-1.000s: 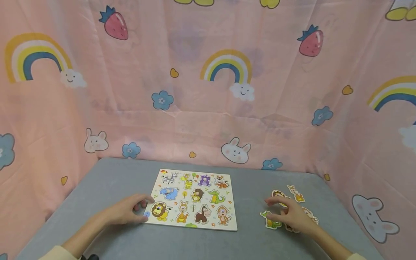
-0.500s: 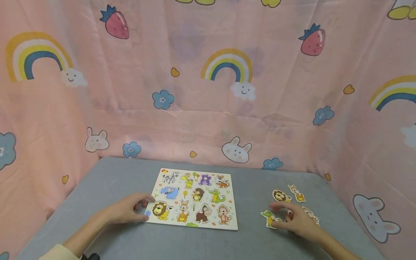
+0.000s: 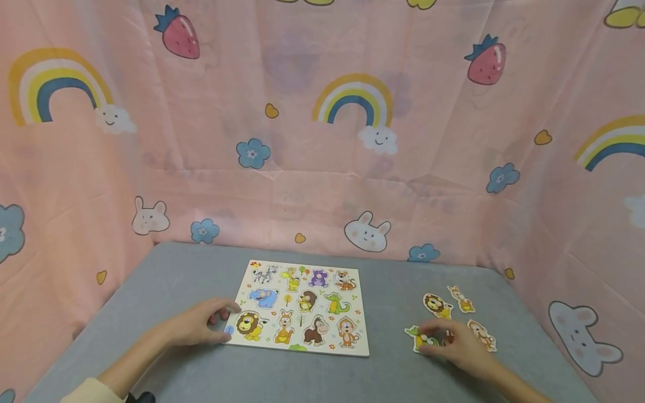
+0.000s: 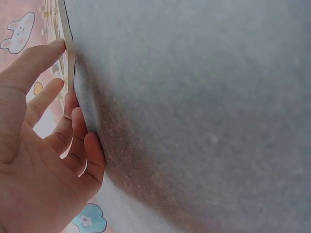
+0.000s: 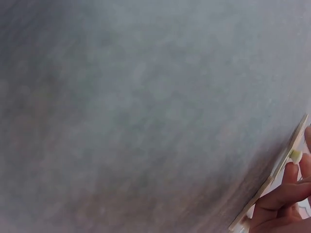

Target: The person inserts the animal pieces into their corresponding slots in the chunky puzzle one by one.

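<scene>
A pale animal puzzle board (image 3: 312,338) lies on the table. My left hand (image 3: 196,324) rests at its lower left side, thumb and index fingertips touching the edge; in the left wrist view the other fingers of this hand (image 4: 46,141) are loosely bent. To the right, my right hand (image 3: 458,344) is low over a crocodile puzzle piece (image 3: 414,336). Thumb and index finger stand apart on either side of it. In the right wrist view, fingertips lie close beside a yellow-green knob (image 5: 295,156). Another piece is mostly hidden under this hand.
Loose puzzle pieces lie around my right hand: a lion piece (image 3: 436,305), a kangaroo piece (image 3: 461,299) and a monkey piece (image 3: 482,334). The grey table (image 3: 201,268) meets a pink printed curtain (image 3: 302,184) at the back and sides.
My right hand has moved slightly toward me and lower over the crocodile piece, uncovering the lion and monkey pieces. My left hand has stayed at the board's edge.
</scene>
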`<state>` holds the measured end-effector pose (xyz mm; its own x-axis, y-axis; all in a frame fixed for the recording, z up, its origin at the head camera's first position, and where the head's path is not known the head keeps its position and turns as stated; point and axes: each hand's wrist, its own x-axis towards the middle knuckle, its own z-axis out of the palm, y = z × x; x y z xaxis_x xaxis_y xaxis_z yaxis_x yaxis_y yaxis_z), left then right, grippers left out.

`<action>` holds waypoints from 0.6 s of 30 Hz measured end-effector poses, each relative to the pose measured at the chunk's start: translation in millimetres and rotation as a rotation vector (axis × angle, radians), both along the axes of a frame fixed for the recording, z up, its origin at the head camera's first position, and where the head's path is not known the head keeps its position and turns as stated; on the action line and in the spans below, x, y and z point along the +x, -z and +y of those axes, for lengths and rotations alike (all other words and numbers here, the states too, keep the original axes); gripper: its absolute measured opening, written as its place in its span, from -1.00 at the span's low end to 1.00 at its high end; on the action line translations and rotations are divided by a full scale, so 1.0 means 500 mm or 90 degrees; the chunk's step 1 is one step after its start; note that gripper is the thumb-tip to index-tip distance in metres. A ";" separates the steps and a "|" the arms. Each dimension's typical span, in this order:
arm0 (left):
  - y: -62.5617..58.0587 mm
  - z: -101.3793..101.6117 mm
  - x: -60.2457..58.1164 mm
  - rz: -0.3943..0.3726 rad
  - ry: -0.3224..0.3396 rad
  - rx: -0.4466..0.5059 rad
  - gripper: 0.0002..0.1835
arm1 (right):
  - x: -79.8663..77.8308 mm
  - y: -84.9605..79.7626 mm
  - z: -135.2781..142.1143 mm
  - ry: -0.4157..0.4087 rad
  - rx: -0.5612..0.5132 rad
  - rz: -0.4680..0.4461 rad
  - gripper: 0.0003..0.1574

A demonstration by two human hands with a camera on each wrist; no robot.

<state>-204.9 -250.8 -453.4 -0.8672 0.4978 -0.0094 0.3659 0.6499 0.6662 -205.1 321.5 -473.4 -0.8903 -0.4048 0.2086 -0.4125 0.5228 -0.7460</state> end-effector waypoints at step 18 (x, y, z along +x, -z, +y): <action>0.001 0.000 0.001 0.002 -0.007 -0.008 -0.45 | -0.009 -0.008 -0.011 0.049 0.018 -0.082 -0.81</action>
<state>-204.5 -250.7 -453.9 -0.8725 0.4884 -0.0130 0.3606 0.6617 0.6573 -209.4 315.8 -469.3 -0.9375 -0.3387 0.0798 -0.2721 0.5708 -0.7747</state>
